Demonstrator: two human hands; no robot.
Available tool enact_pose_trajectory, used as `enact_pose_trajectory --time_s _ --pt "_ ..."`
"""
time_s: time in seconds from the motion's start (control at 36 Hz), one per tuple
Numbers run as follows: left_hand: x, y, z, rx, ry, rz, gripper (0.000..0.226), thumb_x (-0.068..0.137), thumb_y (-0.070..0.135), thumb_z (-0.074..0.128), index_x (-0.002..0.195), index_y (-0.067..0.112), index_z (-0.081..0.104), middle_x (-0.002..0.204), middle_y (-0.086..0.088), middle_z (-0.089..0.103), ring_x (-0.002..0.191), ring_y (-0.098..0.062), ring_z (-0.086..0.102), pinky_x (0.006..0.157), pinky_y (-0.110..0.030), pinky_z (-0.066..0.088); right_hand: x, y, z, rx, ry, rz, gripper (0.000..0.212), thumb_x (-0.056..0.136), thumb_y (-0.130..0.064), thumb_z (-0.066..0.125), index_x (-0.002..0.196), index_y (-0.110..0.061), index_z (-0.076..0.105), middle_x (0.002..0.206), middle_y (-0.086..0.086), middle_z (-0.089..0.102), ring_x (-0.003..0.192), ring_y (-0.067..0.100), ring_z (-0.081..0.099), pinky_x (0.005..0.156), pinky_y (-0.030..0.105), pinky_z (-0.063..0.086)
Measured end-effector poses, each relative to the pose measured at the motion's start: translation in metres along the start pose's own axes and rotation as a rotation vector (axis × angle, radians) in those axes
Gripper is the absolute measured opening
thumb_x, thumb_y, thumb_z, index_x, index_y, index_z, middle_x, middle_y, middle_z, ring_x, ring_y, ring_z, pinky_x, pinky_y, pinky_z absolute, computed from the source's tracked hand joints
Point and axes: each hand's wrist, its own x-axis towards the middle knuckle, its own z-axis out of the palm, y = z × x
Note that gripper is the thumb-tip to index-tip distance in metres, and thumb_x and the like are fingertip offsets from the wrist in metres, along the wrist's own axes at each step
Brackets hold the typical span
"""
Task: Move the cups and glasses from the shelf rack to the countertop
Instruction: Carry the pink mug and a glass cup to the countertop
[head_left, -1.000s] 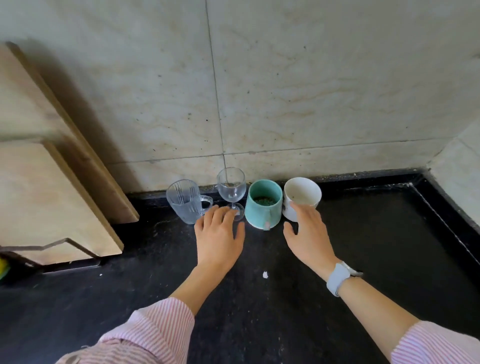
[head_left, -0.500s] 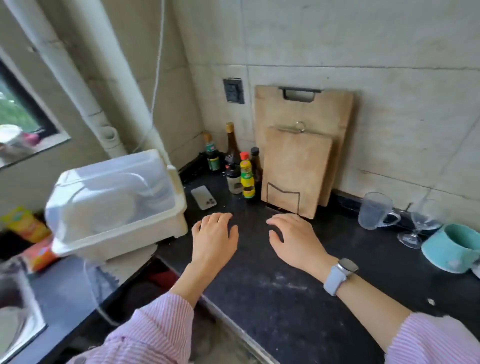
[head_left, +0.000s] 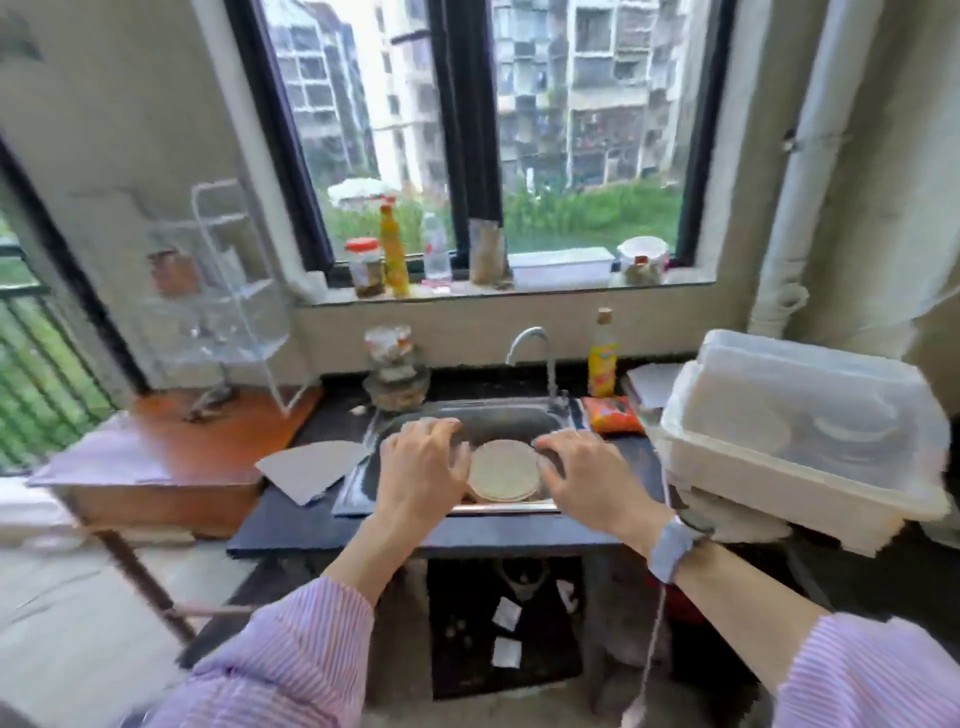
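At the far left I see a wooden table (head_left: 171, 457), and on it stands a white wire shelf rack (head_left: 228, 291) against the wall. The view is blurred there: I make out a brown cup (head_left: 174, 271) on an upper tier and faint clear glassware (head_left: 208, 332) on a lower tier, but I cannot count the pieces. Just right of the table, a sheet of paper (head_left: 310, 467) lies on the dark countertop (head_left: 291, 519), overlapping the left edge of the sink (head_left: 363, 483). Behind the sink's left corner sits a stack of glass containers (head_left: 396, 374). My left hand (head_left: 422, 470) is held palm down over the left half of the sink, fingers spread and slightly curled, holding nothing. A round plate (head_left: 503, 470) lies in the sink basin between the 2 hands. A tap (head_left: 535, 358) rises behind the sink, with a yellow bottle (head_left: 602, 356) just right of it and an orange packet (head_left: 613, 414) on the counter below that. My right hand (head_left: 592, 480) is held palm down over the right half of the sink, fingers loosely spread, also empty; a watch (head_left: 672, 545) is on its wrist. At the right, a covered plastic dish box (head_left: 805, 441) rests on the counter. Jars and bottles line the window sill (head_left: 519, 293) above.
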Motion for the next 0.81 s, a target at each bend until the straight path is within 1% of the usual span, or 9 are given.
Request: enact_pose_trajectory --time_s 0.06,0.11,0.22,0.36,0.56,0.61,0.69,0.75,0.81 --pt "-0.002 -0.043 -0.022 0.022 0.054 -0.079 0.042 0.081 0.034 0.044 0.11 0.01 0.063 0.107 -0.013 0.068 0.101 -0.033 0.06 0.088 -0.042 0.046 0.027 -0.037 0.02 0.027 -0.039 -0.076 0.038 0.088 -0.032 0.042 0.121 -0.021 0.056 0.126 0.003 0.059 0.119 0.026 0.05 0.101 0.042 0.04" --pt "-0.005 -0.082 -0.042 0.062 0.088 -0.151 0.039 0.082 0.031 0.046 0.111 0.01 0.063 0.109 -0.012 0.067 0.103 -0.032 0.059 0.088 -0.041 0.045 0.052 -0.073 0.039 0.054 -0.076 -0.137 0.04 0.086 -0.038 0.039 0.12 -0.025 0.055 0.127 0.0 0.058 0.12 0.025 0.05 0.1 0.043 0.041" --pt "-0.004 -0.158 -0.074 0.111 0.135 -0.286 0.035 0.087 0.027 0.05 0.118 0.013 0.058 0.119 -0.008 0.063 0.11 -0.029 0.056 0.095 -0.041 0.042 0.099 -0.142 0.076 0.101 -0.131 -0.276 0.032 0.091 -0.026 0.044 0.118 -0.016 0.058 0.126 0.005 0.06 0.118 0.026 0.049 0.1 0.04 0.04" --pt "0.018 -0.239 -0.103 0.154 0.206 -0.396 0.032 0.089 0.028 0.051 0.117 0.014 0.058 0.117 -0.008 0.065 0.11 -0.028 0.056 0.096 -0.04 0.041 0.163 -0.212 0.121 0.164 -0.165 -0.39 0.034 0.09 -0.024 0.044 0.12 -0.014 0.058 0.127 0.006 0.059 0.118 0.026 0.05 0.1 0.04 0.04" --pt "0.093 -0.338 -0.134 0.113 0.255 -0.474 0.03 0.089 0.024 0.051 0.115 0.011 0.059 0.117 -0.01 0.063 0.109 -0.027 0.057 0.095 -0.043 0.045 0.285 -0.288 0.169 0.238 -0.179 -0.486 0.033 0.09 -0.025 0.043 0.116 -0.014 0.06 0.12 0.007 0.063 0.112 0.026 0.054 0.097 0.042 0.044" --pt "0.118 -0.366 -0.145 0.075 0.254 -0.493 0.03 0.09 0.023 0.052 0.116 0.01 0.059 0.117 -0.009 0.062 0.108 -0.026 0.057 0.095 -0.038 0.046 0.319 -0.308 0.177 0.258 -0.18 -0.495 0.034 0.09 -0.025 0.043 0.118 -0.014 0.059 0.119 0.008 0.063 0.111 0.027 0.054 0.097 0.042 0.043" --pt "0.15 -0.404 -0.158 0.024 0.286 -0.52 0.028 0.09 0.021 0.053 0.115 0.01 0.059 0.114 -0.008 0.063 0.105 -0.023 0.059 0.089 -0.028 0.044 0.363 -0.337 0.188 0.275 -0.199 -0.495 0.032 0.092 -0.022 0.041 0.115 -0.01 0.059 0.118 0.01 0.062 0.112 0.027 0.053 0.096 0.041 0.044" --pt "0.166 -0.43 -0.161 0.011 0.309 -0.519 0.028 0.09 0.021 0.052 0.114 0.01 0.06 0.113 -0.007 0.063 0.104 -0.023 0.06 0.089 -0.03 0.047 0.388 -0.353 0.199 0.295 -0.202 -0.503 0.032 0.092 -0.02 0.041 0.116 -0.008 0.058 0.121 0.011 0.062 0.113 0.027 0.054 0.096 0.039 0.044" --pt "0.177 -0.454 -0.162 0.0 0.324 -0.519 0.027 0.089 0.02 0.053 0.113 0.011 0.06 0.112 -0.007 0.064 0.102 -0.022 0.061 0.089 -0.033 0.049 0.41 -0.367 0.211 0.327 -0.211 -0.505 0.034 0.093 -0.019 0.042 0.123 -0.008 0.054 0.125 0.01 0.06 0.116 0.024 0.053 0.098 0.033 0.042"
